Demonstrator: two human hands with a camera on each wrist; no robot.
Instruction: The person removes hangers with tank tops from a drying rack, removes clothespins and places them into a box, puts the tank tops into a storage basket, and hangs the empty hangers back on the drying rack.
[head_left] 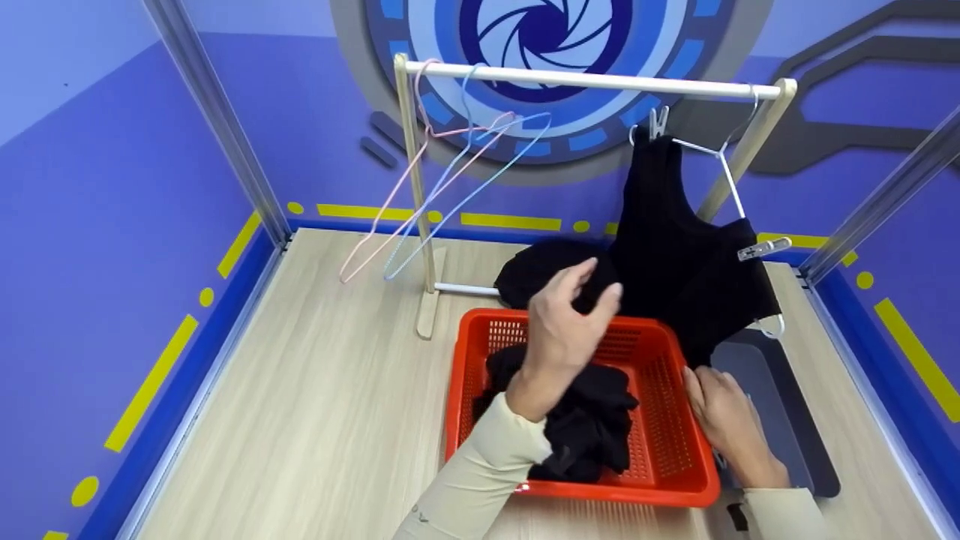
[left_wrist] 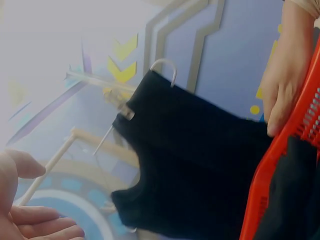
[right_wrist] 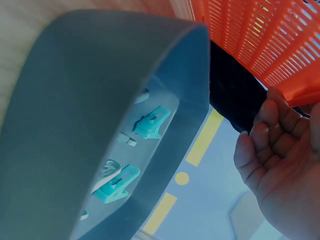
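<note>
A black sleeveless top [head_left: 675, 247] hangs tilted on a white hanger [head_left: 731, 176], with clear clothespins [head_left: 763, 248] on its shoulders. Its lower part narrows down to my right hand [head_left: 724, 409], which pinches the cloth beside the right rim of the red basket [head_left: 694, 420]. Those fingers look loosely curled in the right wrist view, and the thumb's hold is partly hidden. Above the basket my left hand [head_left: 566, 322] is raised, thumb and fingers spread apart, holding nothing. Crumpled black clothes [head_left: 592, 427] lie in the basket.
A wooden clothes rack [head_left: 585, 77] stands behind the basket. Pink [head_left: 382, 210] and blue hangers [head_left: 491, 184] hang at its left end. Dark cloth [head_left: 551, 266] lies behind the basket. The grey tray [head_left: 787, 390] at right holds teal clothespins [right_wrist: 152, 122].
</note>
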